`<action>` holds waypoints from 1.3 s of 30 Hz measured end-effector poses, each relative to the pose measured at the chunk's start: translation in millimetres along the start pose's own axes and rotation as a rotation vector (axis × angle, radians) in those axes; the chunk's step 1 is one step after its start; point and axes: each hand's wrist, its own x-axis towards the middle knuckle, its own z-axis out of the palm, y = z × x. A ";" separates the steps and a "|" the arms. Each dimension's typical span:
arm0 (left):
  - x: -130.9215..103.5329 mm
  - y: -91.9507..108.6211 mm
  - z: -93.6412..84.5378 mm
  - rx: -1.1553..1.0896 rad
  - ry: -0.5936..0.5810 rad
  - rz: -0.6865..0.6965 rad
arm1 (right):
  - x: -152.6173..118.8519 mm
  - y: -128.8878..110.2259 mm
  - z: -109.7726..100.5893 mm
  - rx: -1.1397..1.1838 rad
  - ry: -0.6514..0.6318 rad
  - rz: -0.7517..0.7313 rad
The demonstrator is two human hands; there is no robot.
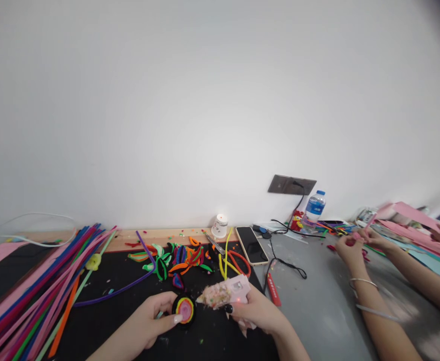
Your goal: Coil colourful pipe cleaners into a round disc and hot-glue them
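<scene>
Between the thumb and fingers of my left hand is a round coiled disc, pink in the middle with yellow, orange and black rings. My right hand is wrapped round a pale pink glue gun covered in small decorations, with a small red light showing. The gun's tip points left, close to the disc's right edge. Behind both hands, colourful leaf-shaped pipe-cleaner pieces lie on the black mat.
Long pipe cleaners cover the left side. Toward the wall stand a white cup, scissors, a phone and a bottle. A black cable and red knife lie right. Other people's hands work farther right.
</scene>
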 end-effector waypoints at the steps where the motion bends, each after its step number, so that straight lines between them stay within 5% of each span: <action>1: -0.4 1.5 0.4 0.010 -0.004 -0.001 | 0.4 0.6 -0.1 0.001 0.008 0.002; 39: 3.2 -4.6 -3.2 -0.049 0.007 -0.019 | 0.2 11.4 -1.4 -0.018 -0.013 0.047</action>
